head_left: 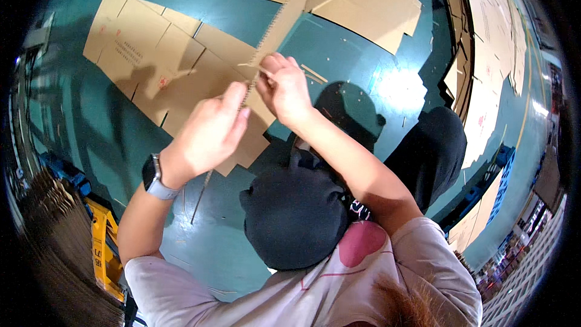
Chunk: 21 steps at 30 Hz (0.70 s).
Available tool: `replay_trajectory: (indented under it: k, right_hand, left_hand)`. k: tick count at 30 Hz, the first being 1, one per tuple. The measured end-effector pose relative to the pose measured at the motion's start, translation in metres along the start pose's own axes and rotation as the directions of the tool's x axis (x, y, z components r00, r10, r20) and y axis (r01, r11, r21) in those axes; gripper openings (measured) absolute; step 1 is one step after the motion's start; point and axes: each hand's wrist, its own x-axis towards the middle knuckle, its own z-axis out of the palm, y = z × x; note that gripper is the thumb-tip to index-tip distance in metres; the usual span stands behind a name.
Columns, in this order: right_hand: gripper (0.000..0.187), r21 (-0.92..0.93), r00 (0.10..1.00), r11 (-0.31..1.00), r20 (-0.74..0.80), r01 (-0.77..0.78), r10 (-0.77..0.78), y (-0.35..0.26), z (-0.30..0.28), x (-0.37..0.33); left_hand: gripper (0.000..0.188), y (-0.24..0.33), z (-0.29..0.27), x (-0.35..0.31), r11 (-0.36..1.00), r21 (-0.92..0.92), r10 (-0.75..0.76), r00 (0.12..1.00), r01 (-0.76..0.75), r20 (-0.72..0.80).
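A brown cardboard sheet (285, 19) stands tilted, nearly edge-on, with a ragged, toothed edge running away from me. My left hand (206, 127) pinches its near end between thumb and fingers; a watch is on that wrist. Just beyond, on the sheet's right side, my right hand (284, 88) is closed with curled fingers at the same edge. A thin pale cardboard strip (261, 69) pokes out from its fingertips across the edge. Beneath the left hand, a flat slotted cardboard blank (145, 54) with printing lies on the green floor.
More flat cardboard (375, 9) lies at the far side. Stacked sheets (484, 42) rise on the right, beside my dark-clothed knee (433, 151). Small scraps (313, 74) litter the green floor. A yellow metal frame (104, 248) and a brown stack (48, 242) stand at lower left.
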Motion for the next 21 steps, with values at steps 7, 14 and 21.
replay_trajectory:
  k: [7,14,21]
  right_hand:
    - [0.017,0.041,0.931,0.938,-0.145,0.345,-0.336,-0.023,-0.022,0.031]
    - [0.035,-0.498,0.616,0.47,-0.176,-0.729,0.768,0.213,-0.12,-0.103]
    - [0.037,-0.518,0.601,0.362,-0.426,-0.775,0.677,0.238,-0.108,-0.144]
  left_hand:
    - [0.022,-0.026,0.004,0.019,0.996,0.093,0.018,0.97,0.004,-0.243]
    - [0.039,0.032,-0.007,0.077,0.935,0.32,-0.113,0.985,0.151,-0.133]
    - [0.055,0.098,0.028,0.158,0.777,0.627,0.157,0.981,-0.053,-0.111]
